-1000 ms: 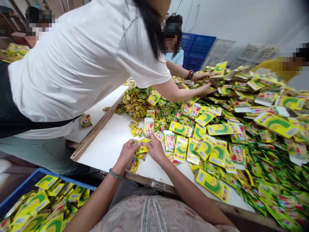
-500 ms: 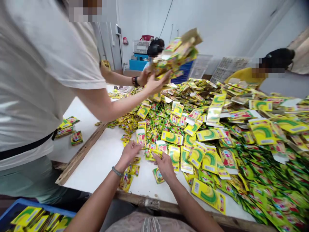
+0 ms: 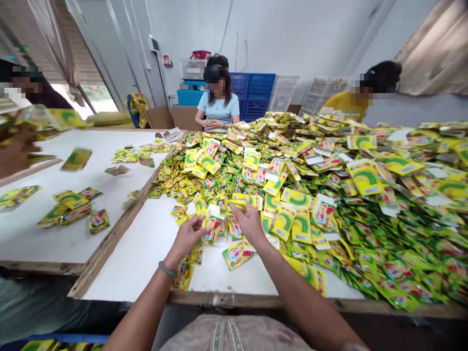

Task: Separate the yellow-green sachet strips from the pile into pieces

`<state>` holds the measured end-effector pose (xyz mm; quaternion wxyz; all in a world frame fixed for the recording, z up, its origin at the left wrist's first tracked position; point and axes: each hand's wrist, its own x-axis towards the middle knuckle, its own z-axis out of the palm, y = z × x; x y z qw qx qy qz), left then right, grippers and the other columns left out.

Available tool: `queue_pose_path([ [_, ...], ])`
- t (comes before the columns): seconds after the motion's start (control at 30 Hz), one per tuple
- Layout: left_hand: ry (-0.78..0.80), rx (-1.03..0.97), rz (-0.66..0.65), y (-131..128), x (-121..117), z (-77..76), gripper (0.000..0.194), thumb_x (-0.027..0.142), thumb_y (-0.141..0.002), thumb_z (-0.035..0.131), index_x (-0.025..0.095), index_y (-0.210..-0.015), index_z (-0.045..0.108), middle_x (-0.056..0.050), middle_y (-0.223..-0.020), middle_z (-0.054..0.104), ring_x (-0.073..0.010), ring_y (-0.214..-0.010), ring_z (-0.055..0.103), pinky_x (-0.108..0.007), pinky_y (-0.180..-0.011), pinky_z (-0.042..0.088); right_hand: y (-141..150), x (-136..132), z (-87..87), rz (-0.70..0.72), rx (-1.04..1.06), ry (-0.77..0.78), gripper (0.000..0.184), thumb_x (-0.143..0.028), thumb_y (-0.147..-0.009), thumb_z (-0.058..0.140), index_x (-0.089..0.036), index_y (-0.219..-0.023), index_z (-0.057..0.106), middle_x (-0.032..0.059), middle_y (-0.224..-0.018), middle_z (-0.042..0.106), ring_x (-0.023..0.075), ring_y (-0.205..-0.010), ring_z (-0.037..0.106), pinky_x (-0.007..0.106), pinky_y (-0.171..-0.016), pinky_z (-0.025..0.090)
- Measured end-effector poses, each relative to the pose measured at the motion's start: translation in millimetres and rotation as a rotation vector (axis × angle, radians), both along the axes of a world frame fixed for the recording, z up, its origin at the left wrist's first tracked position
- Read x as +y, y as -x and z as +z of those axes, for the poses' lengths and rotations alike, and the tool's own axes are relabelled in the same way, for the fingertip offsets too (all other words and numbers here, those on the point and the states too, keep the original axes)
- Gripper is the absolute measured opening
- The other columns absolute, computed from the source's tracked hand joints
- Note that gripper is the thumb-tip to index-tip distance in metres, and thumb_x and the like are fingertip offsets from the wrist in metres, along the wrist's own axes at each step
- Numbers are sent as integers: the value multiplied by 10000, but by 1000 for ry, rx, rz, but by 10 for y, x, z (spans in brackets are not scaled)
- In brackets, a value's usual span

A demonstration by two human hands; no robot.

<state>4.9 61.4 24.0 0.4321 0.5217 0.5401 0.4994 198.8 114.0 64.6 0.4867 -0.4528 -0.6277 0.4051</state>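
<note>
My left hand point(image 3: 190, 234), with a beaded bracelet on its wrist, pinches a small printed carton point(image 3: 215, 228) whose white end flap stands up. My right hand point(image 3: 249, 225) is a little to the right, its fingers drawn together at the edge of a yellow carton point(image 3: 249, 199); what lies between the fingertips is hidden. Below the hands a green and yellow carton point(image 3: 236, 254) lies on the white tabletop. Small yellow sachets point(image 3: 185, 275) rest beneath my left wrist. A large heap of green sachets point(image 3: 383, 263) and flat cartons spreads out to the right.
A wooden rail point(image 3: 120, 219) divides my table from the white table at left, where several packets point(image 3: 73, 207) lie. Blurred hands with cartons are at far left. One person in light blue point(image 3: 219, 105) sits behind the heap, another in yellow point(image 3: 347, 105) at right. A blue crate point(image 3: 69, 337) stands low at left.
The person in white who leaned across with an armful of cartons is gone from there; blurred cartons now appear at far left. My left hand now holds a flapped carton, and my right hand has moved slightly up.
</note>
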Motion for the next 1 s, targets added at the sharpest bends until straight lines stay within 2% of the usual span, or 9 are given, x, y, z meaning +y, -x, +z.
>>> queue_pose_path([
  [0.1, 66, -149, 35, 13, -193, 72, 320, 417, -708, 666, 149, -858, 576, -5, -762, 607, -117, -649, 534, -219, -603, 415, 93, 100, 48, 139, -253, -7, 209, -358, -783, 553, -165, -770, 630, 14, -714, 649, 155, -674, 560, 249, -621, 408],
  [0.2, 114, -163, 40, 48, -339, 70, 306, 415, -732, 653, 152, -869, 576, -3, -760, 625, -105, -617, 537, -206, -579, 416, 130, 111, 38, 289, -471, 2, 198, -337, -772, 566, -165, -680, 597, 3, -661, 612, 140, -630, 520, 228, -571, 352],
  [0.3, 132, -162, 30, 47, -425, 26, 296, 403, -728, 662, 152, -864, 581, -6, -762, 641, -106, -619, 547, -205, -579, 423, 122, 97, 35, 363, -609, -31, 206, -318, -740, 604, -166, -612, 554, -8, -628, 567, 122, -590, 472, 219, -533, 298],
  [0.47, 126, -227, 27, -62, -441, 13, 296, 363, -701, 697, 157, -870, 568, -6, -780, 656, -105, -622, 558, -200, -572, 418, 204, 26, 25, 333, -537, -82, 202, -316, -735, 602, -166, -603, 572, -10, -648, 577, 130, -636, 505, 218, -559, 322],
  [0.6, 140, -293, 82, -124, -443, 35, 334, 378, -640, 737, 143, -810, 571, -11, -722, 664, -121, -598, 571, -215, -569, 419, 314, -142, -71, 288, -515, -165, 120, -268, -758, 551, -175, -749, 627, 20, -756, 643, 173, -728, 571, 247, -627, 390],
  [0.7, 135, -305, 114, -119, -454, 25, 363, 400, -633, 731, 142, -849, 595, -21, -741, 672, -140, -623, 583, -237, -596, 436, 338, -234, -174, 222, -519, -234, 263, -336, -821, 494, -160, -959, 633, 83, -921, 667, 221, -844, 600, 306, -713, 441],
  [0.83, 82, -175, 164, -109, -519, -11, 352, 397, -635, 725, 141, -857, 633, -29, -777, 662, -154, -690, 576, -241, -627, 441, 319, -327, -223, 292, -609, -329, 329, -277, -893, 342, -168, -939, 649, 111, -946, 673, 239, -898, 611, 352, -776, 452],
  [0.9, 92, -165, 166, -108, -554, -28, 350, 404, -645, 717, 136, -854, 637, -36, -777, 658, -151, -680, 570, -239, -611, 438, 292, -350, -206, 356, -616, -299, 315, -272, -891, 355, -181, -948, 651, 97, -951, 684, 230, -888, 623, 346, -775, 459],
  [1.0, 125, -228, 140, -106, -583, -29, 372, 404, -650, 722, 133, -886, 624, -37, -760, 658, -137, -630, 564, -232, -572, 425, 246, -350, -172, 315, -548, -222, 237, -331, -837, 493, -183, -934, 650, 75, -952, 689, 225, -887, 625, 334, -784, 460],
])
